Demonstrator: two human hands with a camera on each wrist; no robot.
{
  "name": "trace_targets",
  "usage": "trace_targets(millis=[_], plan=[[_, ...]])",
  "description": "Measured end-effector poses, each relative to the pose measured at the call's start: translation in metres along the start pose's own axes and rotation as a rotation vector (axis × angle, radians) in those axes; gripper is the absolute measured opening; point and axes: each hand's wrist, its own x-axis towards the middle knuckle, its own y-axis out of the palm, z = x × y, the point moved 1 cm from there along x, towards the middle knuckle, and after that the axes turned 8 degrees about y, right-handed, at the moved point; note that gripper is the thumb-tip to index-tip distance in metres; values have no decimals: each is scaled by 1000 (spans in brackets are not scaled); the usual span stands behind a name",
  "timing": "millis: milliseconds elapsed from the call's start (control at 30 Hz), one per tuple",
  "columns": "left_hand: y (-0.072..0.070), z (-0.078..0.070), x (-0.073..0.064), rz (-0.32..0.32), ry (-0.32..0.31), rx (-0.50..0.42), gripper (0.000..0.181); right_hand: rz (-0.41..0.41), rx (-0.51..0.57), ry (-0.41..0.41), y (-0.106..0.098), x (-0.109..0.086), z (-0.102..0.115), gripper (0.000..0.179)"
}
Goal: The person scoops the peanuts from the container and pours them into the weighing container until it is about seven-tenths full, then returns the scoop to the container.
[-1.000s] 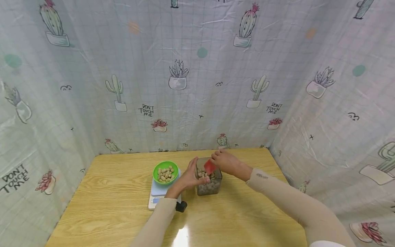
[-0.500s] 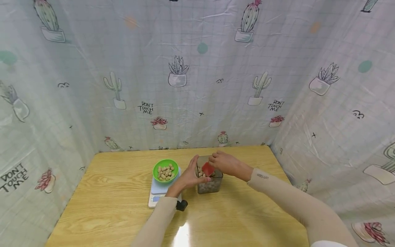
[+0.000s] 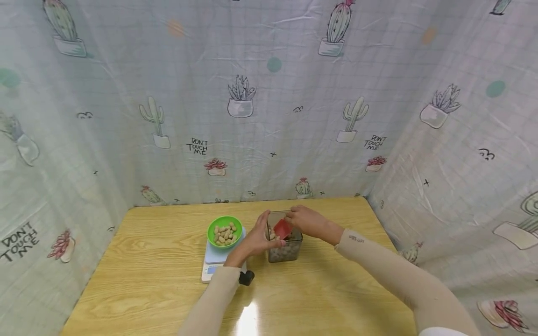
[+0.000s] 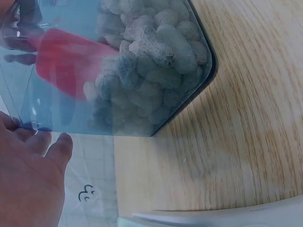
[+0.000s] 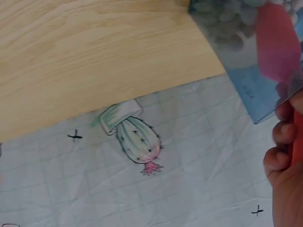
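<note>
One red scoop (image 3: 282, 229) is inside the clear container (image 3: 284, 255), its blade (image 4: 71, 61) down against the peanuts (image 4: 161, 56) and its handle (image 5: 298, 142) up at the rim. Long axis slanted; in the head view the blade points to the lower left. Right hand (image 3: 310, 222): fingers curled round the handle. Left hand (image 3: 255, 239): grasping the container's near-left corner, thumb along the near side.

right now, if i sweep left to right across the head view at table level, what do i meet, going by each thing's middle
Green bowl → left hand → red scoop → right hand → right sleeve.
</note>
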Motion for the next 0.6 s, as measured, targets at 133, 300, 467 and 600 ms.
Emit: trace_targets(millis=[133, 300, 467, 600], plan=[[2, -1, 1, -2, 4, -10, 117, -1, 55, -10, -4, -1, -3, 26], [7, 2, 3, 17, 5, -10, 118, 7, 139, 2, -1, -5, -5, 18], [7, 1, 1, 11, -2, -5, 118, -18, 145, -5, 6, -8, -2, 19], [3, -1, -1, -1, 0, -2, 118, -38, 239, -1, 2, -8, -2, 14]])
